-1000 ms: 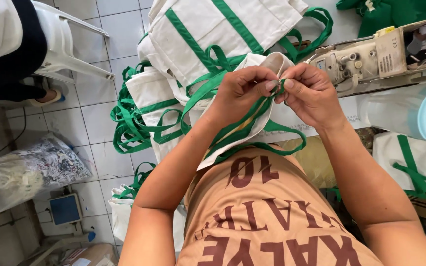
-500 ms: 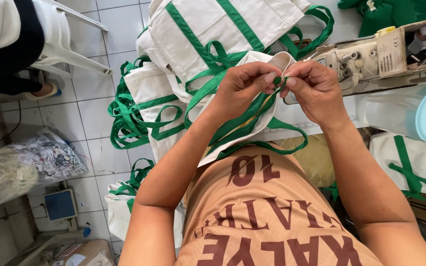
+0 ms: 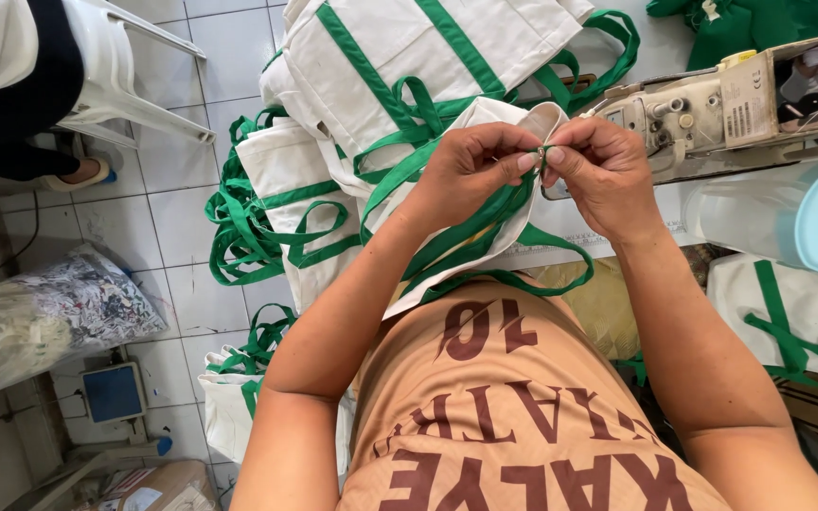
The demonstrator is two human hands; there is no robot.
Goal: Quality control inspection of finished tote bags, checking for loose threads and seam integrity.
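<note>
White cloth bag [image 3: 485, 128] with green straps [image 3: 466, 232], held up before the chest, drooping. Left hand [image 3: 471, 170] and right hand [image 3: 603, 175] pinch its top edge, fingertips tight together. Likely light, limp; best gripped at hem. Sewing machine [image 3: 712, 104] just beyond.

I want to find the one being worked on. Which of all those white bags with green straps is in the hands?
The white bag pinched at its top edge by the left hand and right hand. The other bags lie piled behind it, untouched.
</note>
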